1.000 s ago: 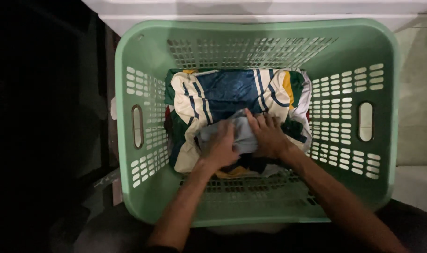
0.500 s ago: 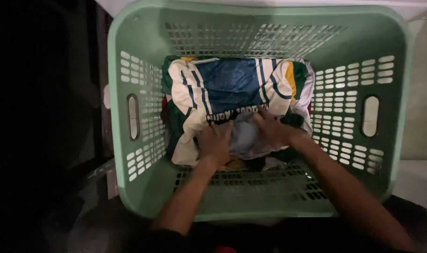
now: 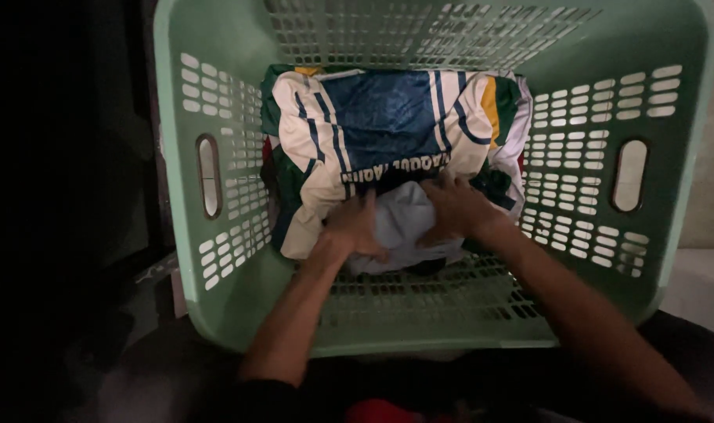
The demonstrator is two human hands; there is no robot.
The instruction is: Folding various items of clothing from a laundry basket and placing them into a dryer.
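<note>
A: Head cam — both hands down in the green basket (image 3: pixel 216 313). Left hand (image 3: pixel 353 229) and right hand (image 3: pixel 457 210) clutch a pale grey cloth (image 3: pixel 404 223) at its near wall.

B: Best lift w/ both, slow, so the striped jersey (image 3: pixel 380 129) behind stays put. Clothes underneath? Too dark, can't tell.

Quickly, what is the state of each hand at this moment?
Left hand: closed on the pale blue cloth in the green basket.
Right hand: closed on the same pale blue cloth.
</note>
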